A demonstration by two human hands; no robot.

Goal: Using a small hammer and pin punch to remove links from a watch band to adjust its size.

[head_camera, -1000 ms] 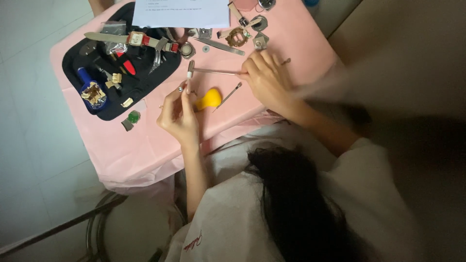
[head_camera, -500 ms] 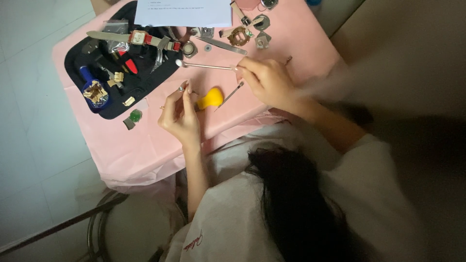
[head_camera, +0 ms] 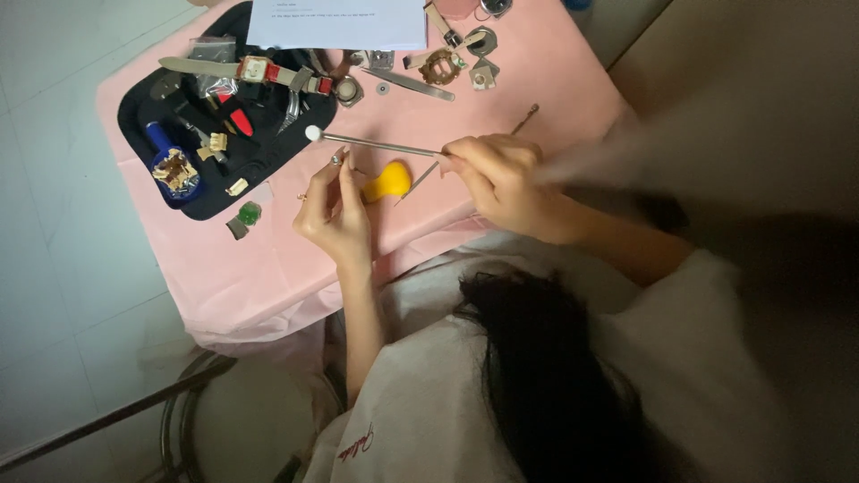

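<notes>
Just beside the yellow blower (head_camera: pixel 386 182) on the pink table (head_camera: pixel 537 63), the left hand (head_camera: pixel 335 219) pinches a tiny metal part (head_camera: pixel 337 159) between its fingertips. The right hand (head_camera: pixel 501 183), on the other side of the yellow blower, grips a thin metal rod (head_camera: pixel 376 143) with a white ball tip. That tip points toward the black tray (head_camera: pixel 134 107) of small tools, farther from the blower.

Paper sheet (head_camera: pixel 338 22) cut off by top edge; its print too small to tell. Watch parts (head_camera: pixel 465 54) at top edge partly cropped. Tiny item pinched in left hand (head_camera: pixel 335 215) too small to tell. Right forearm (head_camera: pixel 617 161) smeared by motion blur. Rod (head_camera: pixel 376 143) end hidden inside right hand (head_camera: pixel 501 183) grip. Counter (head_camera: pixel 268 259) corners run out of frame.
</notes>
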